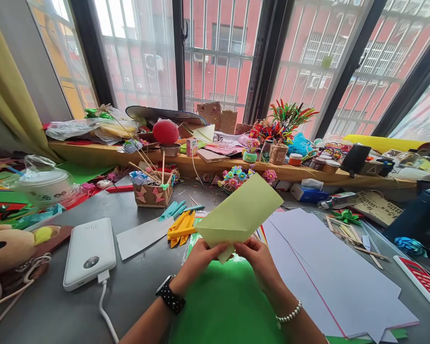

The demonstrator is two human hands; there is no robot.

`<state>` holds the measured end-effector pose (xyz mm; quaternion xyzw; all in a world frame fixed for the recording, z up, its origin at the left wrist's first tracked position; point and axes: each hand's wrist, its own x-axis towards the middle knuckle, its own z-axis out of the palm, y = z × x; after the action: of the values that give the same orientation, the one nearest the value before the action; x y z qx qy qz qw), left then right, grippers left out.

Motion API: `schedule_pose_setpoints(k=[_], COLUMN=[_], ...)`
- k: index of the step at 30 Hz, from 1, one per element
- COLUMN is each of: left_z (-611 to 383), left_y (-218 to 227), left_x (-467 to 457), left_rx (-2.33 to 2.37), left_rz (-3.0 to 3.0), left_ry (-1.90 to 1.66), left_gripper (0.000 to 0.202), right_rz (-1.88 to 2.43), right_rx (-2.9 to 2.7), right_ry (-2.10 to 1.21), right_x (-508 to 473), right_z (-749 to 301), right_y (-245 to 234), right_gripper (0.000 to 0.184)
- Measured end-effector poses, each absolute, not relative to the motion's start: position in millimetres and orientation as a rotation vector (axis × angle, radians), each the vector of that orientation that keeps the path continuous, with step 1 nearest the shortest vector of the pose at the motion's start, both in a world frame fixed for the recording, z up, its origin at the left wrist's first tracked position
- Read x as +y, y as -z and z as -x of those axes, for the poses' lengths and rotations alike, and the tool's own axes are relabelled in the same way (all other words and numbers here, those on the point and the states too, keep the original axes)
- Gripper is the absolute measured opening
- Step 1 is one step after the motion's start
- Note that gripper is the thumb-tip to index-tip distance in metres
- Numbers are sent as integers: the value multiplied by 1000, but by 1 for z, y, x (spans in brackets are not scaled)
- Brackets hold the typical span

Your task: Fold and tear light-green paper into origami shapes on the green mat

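Note:
A pale yellow-green sheet of paper (241, 205) is held up at a tilt above a shiny green sheet (229, 301) on the desk. A crease runs across its lower part, where a corner is folded. My left hand (204, 260), with a dark watch on the wrist, pinches the paper's lower edge on the left. On the right, my right hand (256, 260), wearing a beaded bracelet, pinches the same edge close by. Just beyond my left hand lie folded orange paper pieces (181, 228) and folded teal paper pieces (172, 210).
A white power bank (90, 253) with a cable lies at the left. White paper sheets (318, 267) spread at the right, near a red-and-white calculator (421, 282). A cardboard box of sticks (153, 193) stands behind. Craft materials and a red ball (165, 131) crowd the windowsill.

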<state>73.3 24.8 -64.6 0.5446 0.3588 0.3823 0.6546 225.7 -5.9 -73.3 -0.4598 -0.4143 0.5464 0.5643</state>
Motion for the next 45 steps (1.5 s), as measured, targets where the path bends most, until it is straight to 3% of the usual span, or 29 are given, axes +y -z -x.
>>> schedule_pose_setpoints(k=[22,24,29,32,36,40,45], left_z=[-66,-67,-67,-60,-53,-55,-57], left_y=[57,61,65,56,44,46,47], left_x=[25,25,21,24,30,31,29], left_rx=[808,829,824,805,857,934,964], left_rz=[-1277,-1263,-1263,-1295,-1269,-1357,-1398], left_ry=[-735,-708,-637,-609,-769,-718,-723], left_gripper=[36,39,48,37,42,32,30], right_rz=[958,940,979,1032,1079,1039,1089], right_rx=[-564,-575,-617,-641,-813,-1014,-995], right_ry=[-880,-906,-1059,-1075,-1209,-1351,-1283], right_x=[4,4,-1,-3,-6,-11,-12], right_z=[-267,-265,-253,-258,-259,-248,-244], right_y=[56,55,53,50,49,49,50], right_gripper=[18,20,44,44,39,43,36])
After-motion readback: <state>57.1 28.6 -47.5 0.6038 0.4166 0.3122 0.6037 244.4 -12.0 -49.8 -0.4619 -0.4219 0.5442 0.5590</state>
